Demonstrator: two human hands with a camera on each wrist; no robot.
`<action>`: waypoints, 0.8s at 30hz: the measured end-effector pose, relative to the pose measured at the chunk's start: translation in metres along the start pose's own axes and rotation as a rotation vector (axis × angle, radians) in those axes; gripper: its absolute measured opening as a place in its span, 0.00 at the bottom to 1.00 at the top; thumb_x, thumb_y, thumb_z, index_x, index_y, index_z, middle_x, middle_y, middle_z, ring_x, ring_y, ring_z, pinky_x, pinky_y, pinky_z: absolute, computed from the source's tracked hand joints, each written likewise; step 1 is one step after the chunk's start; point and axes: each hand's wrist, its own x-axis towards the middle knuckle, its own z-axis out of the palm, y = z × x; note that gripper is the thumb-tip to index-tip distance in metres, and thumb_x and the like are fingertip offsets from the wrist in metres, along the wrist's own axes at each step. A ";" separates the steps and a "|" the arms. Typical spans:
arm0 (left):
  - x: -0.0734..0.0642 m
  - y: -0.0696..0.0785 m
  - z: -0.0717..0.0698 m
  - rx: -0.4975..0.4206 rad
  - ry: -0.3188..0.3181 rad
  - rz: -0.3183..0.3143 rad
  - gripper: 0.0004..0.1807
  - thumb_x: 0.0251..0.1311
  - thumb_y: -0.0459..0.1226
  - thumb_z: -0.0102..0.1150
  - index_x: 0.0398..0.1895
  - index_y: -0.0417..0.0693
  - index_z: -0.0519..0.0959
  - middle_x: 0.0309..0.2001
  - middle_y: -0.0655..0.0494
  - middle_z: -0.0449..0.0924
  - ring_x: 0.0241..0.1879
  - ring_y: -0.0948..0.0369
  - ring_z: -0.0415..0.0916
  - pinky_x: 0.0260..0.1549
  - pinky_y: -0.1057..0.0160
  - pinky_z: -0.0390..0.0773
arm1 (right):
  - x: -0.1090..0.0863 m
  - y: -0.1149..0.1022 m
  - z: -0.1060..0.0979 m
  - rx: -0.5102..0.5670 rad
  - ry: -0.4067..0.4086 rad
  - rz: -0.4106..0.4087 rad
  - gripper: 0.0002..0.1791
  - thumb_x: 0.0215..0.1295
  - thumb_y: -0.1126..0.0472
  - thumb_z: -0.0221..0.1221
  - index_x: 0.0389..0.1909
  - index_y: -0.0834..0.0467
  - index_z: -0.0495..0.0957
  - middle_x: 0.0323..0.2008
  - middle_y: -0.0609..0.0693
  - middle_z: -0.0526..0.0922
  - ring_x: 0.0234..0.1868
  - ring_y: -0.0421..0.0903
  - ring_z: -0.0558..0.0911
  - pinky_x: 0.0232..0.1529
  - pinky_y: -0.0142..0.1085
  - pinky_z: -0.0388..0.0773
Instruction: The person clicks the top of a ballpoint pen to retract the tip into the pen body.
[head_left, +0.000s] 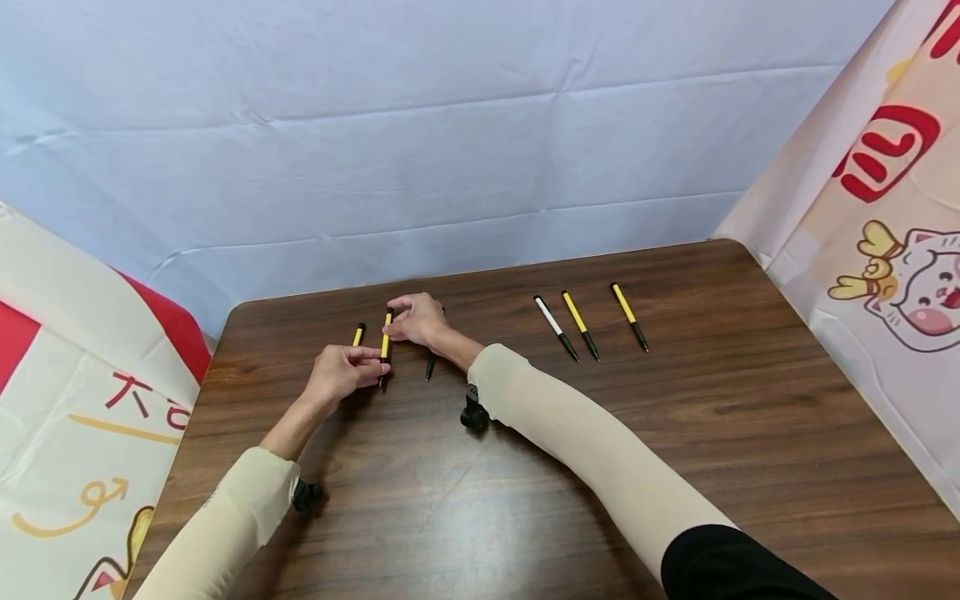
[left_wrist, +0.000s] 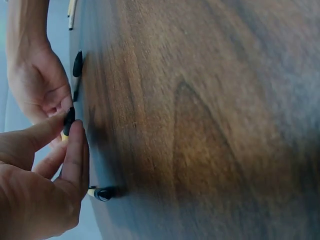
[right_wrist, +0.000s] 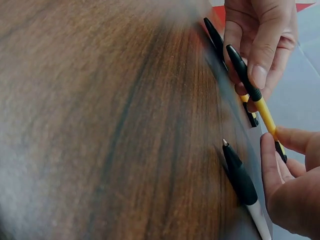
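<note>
A yellow pen [head_left: 386,337] with black ends is held between both hands, seemingly just above the table. My left hand [head_left: 341,372] pinches it by the black grip near the tip, while my right hand [head_left: 420,320] pinches its upper, clicker end between thumb and fingers. Beyond the left hand lies a second yellow pen [head_left: 359,335], partly covered by that hand in the head view. Beneath the right hand is a white pen [right_wrist: 242,182] with a black grip, lying on the table, its body mostly hidden from the head camera.
Farther right on the brown wooden table [head_left: 525,467] lie another white pen [head_left: 555,325] and two yellow pens, the nearer [head_left: 581,323] beside the white one and the other [head_left: 628,315] apart. A pale cloth [head_left: 450,167] hangs behind the table; printed cloths hang at both sides.
</note>
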 end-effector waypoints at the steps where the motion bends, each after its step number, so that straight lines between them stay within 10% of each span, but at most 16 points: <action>1: 0.000 0.000 0.000 0.031 0.009 0.005 0.18 0.67 0.31 0.71 0.57 0.29 0.84 0.47 0.41 0.90 0.43 0.59 0.91 0.43 0.62 0.89 | 0.000 0.000 0.000 -0.027 0.005 -0.005 0.30 0.66 0.71 0.71 0.69 0.63 0.78 0.40 0.57 0.91 0.40 0.50 0.92 0.41 0.37 0.89; 8: -0.002 0.001 0.003 0.293 0.068 0.075 0.17 0.61 0.37 0.78 0.49 0.35 0.89 0.37 0.50 0.92 0.35 0.64 0.89 0.32 0.71 0.82 | 0.001 0.001 0.002 -0.197 0.022 -0.035 0.27 0.66 0.67 0.72 0.66 0.62 0.81 0.39 0.54 0.92 0.35 0.43 0.92 0.37 0.33 0.88; 18: -0.001 -0.002 0.004 0.322 0.069 0.110 0.16 0.61 0.37 0.78 0.47 0.35 0.89 0.35 0.51 0.92 0.31 0.67 0.86 0.32 0.70 0.81 | 0.000 0.001 0.002 -0.341 0.037 -0.047 0.26 0.65 0.64 0.74 0.65 0.60 0.83 0.37 0.50 0.93 0.34 0.41 0.90 0.38 0.33 0.86; 24: -0.001 -0.003 0.005 0.350 0.087 0.103 0.16 0.61 0.37 0.78 0.47 0.37 0.90 0.34 0.53 0.92 0.32 0.66 0.86 0.32 0.69 0.81 | 0.001 0.001 0.004 -0.471 0.055 -0.078 0.25 0.66 0.61 0.74 0.64 0.57 0.84 0.36 0.47 0.93 0.34 0.39 0.88 0.55 0.39 0.83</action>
